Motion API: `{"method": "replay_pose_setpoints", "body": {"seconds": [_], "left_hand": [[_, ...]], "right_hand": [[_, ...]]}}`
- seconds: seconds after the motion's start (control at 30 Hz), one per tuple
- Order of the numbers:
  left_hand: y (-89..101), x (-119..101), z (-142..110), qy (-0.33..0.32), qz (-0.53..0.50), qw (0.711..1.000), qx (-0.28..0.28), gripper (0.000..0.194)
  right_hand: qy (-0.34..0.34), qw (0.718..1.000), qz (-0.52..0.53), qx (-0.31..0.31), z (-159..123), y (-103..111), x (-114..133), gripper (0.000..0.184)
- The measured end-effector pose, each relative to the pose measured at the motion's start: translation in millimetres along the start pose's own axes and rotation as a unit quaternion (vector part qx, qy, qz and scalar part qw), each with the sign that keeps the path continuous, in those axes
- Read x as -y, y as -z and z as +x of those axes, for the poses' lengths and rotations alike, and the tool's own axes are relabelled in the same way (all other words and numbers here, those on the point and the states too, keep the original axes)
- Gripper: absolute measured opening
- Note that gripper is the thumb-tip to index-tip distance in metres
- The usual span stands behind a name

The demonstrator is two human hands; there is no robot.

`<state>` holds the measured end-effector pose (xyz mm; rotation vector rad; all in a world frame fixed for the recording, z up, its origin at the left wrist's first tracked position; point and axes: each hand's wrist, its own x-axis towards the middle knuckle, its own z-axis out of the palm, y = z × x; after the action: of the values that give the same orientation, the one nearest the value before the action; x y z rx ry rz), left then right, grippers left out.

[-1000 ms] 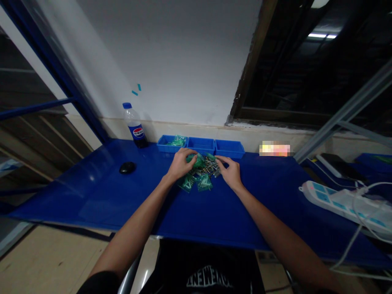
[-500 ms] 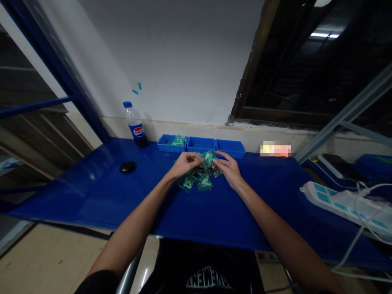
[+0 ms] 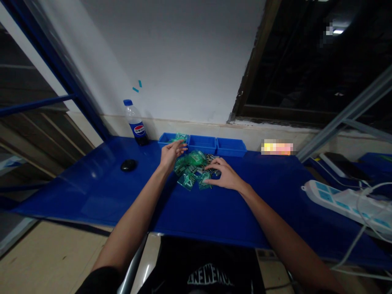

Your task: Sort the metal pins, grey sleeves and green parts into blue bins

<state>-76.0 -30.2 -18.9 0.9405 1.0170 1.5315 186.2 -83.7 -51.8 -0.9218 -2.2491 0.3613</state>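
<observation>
My left hand [image 3: 172, 156] is just in front of the left blue bin [image 3: 163, 141], its fingers loosely apart with nothing visible in them. Behind its fingertips, small green clear bags [image 3: 182, 136] lie in that bin. My right hand [image 3: 225, 173] hovers at the right side of a pile, thumb and fingers spread apart. The pile holds green clear bags [image 3: 196, 157] and loose small metal parts [image 3: 211, 158]. Nearest the right thumb lies a green bag [image 3: 203, 180] with light slim pieces inside; another such bag [image 3: 186, 181] is left of it.
Two more blue bins, a middle one [image 3: 202, 143] and a right one [image 3: 231, 147], line the wall. A cola bottle [image 3: 136, 124] and a black mouse-like object [image 3: 128, 165] stand left. On the right lies a white power strip [image 3: 337, 202] with cables.
Both hands were together over the pile, holding a green bag. They have separated: my left hand moved left towards the left bin, my right hand opened and dropped lower beside the pile.
</observation>
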Motion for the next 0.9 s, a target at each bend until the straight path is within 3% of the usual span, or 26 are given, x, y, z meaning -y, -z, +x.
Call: {"method": "replay_pose_setpoints", "body": {"seconds": [0.07,0.17,0.3,0.43,0.67,0.9], "left_hand": [[-0.9,0.9,-2.2,0.008,0.043,0.999,0.02,0.034],[-5.8,3.3,-6.0,-0.013,0.103,0.993,0.058,0.033],[-12.5,6.1,-9.6,-0.039,0.143,0.984,0.096,0.032],[-14.6,7.3,-11.7,-0.056,0.164,0.978,0.111,0.029],[-14.4,7.5,-12.2,-0.082,0.189,0.97,0.125,0.029],[-21.5,3.2,-26.0,-0.117,0.247,0.941,0.198,0.037]], "right_hand": [[0.009,0.999,-0.03,0.031,-1.2,0.3,2.1,0.052],[-0.001,0.998,-0.039,0.047,-1.1,-0.9,2.4,0.051],[-0.015,1.0,0.002,0.023,0.2,-2.1,-1.6,0.046],[-0.088,0.991,0.099,-0.004,-0.5,-6.9,-8.8,0.039],[-0.192,0.918,0.324,-0.126,5.9,-11.3,-9.7,0.047],[-0.246,0.862,0.408,-0.172,11.5,-3.5,-5.1,0.052]]}}
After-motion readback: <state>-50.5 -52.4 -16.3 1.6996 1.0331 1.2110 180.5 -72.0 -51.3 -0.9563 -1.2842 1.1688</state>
